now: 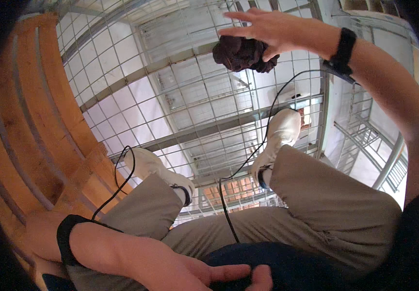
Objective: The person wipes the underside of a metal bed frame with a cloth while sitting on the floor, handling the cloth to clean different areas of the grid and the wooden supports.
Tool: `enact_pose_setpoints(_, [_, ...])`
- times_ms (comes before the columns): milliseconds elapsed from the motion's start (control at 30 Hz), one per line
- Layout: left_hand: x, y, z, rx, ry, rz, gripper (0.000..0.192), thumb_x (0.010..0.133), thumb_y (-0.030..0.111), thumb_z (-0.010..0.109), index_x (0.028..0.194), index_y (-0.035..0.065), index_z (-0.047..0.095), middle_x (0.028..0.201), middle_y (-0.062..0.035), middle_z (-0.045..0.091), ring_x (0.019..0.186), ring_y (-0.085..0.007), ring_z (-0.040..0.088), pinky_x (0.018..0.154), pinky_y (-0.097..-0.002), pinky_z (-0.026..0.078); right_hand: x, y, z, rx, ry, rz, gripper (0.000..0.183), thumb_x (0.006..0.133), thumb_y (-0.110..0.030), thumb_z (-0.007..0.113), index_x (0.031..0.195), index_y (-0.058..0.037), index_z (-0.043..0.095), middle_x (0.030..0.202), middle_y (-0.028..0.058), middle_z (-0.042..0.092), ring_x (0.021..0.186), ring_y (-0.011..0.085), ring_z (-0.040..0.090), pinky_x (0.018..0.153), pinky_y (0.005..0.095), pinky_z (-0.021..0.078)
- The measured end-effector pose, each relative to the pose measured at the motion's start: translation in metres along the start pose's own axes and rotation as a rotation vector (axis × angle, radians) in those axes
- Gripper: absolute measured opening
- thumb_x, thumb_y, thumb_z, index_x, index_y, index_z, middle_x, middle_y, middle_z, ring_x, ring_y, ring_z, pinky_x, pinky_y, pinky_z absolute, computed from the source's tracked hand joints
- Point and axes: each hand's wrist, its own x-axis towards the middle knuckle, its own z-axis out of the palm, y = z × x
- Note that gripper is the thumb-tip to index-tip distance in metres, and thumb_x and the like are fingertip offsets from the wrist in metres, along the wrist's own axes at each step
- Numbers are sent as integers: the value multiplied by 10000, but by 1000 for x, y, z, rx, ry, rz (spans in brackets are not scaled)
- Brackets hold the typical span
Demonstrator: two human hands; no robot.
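Note:
My right hand reaches out at the top with its fingers spread. Its thumb overlaps a dark, crumpled bundle, perhaps cloth, which appears to be on the wire mesh floor. Whether the thumb presses on the bundle cannot be told. Low in the picture, my left hand is over my lap, near the dark top. Two of its fingers show apart and nothing is visible between them; the bottom edge cuts off the rest of that hand.
Both white shoes stand on the mesh, with metal beams under it and lower levels showing through. Wooden boards with gaps rise on the left. Black cables run from the wrist straps across my legs. Metal railings are at right.

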Motion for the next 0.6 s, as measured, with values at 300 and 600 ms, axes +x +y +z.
enact_pose_setpoints(300, [19, 58, 6, 174, 200, -207, 305, 788, 428, 668, 915, 154, 714, 1003, 9, 730, 1012, -113, 635, 1153, -465, 172, -17, -46, 40, 154, 108, -51, 835, 700, -62, 779, 1405, -343, 431, 1477, 59, 385, 1173, 311, 538, 919, 414, 562])
enact_pose_setpoints(600, [23, 46, 1, 85, 267, -14, 251, 884, 296, 656, 941, 63, 729, 1106, -68, 728, 1111, -195, 654, 1187, -498, 228, 14, -46, 21, 287, 131, -111, 416, 716, -9, 695, 1090, -162, 601, 1190, 71, 518, 1094, 278, 555, 826, 360, 582])
